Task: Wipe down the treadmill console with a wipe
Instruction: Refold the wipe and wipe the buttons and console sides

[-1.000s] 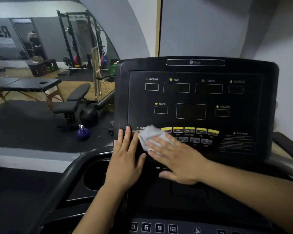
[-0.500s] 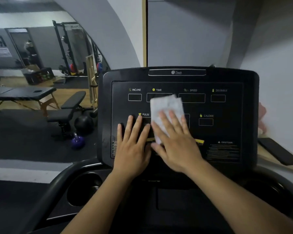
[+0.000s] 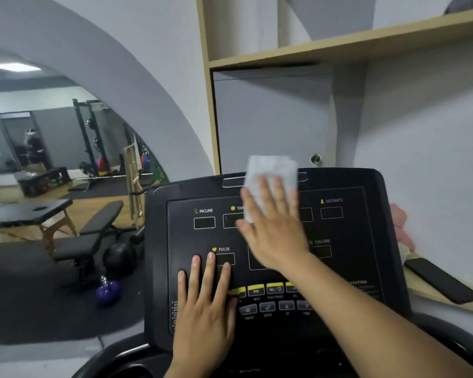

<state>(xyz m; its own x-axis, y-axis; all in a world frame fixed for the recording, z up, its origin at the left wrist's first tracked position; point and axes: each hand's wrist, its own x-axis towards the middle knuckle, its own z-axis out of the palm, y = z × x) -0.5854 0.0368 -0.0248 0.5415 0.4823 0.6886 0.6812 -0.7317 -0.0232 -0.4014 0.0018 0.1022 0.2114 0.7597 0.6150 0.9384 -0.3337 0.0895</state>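
Two hands are on one treadmill console: one left hand near its lower left corner and one right hand near its top edge. There is one wipe. On the console I count five readable labels, four yellow buttons, two of them partly covered, and four grey buttons below them. Beside its right edge lies one phone. Left of the console are one bench, one massage table, one ball and one kettlebell.
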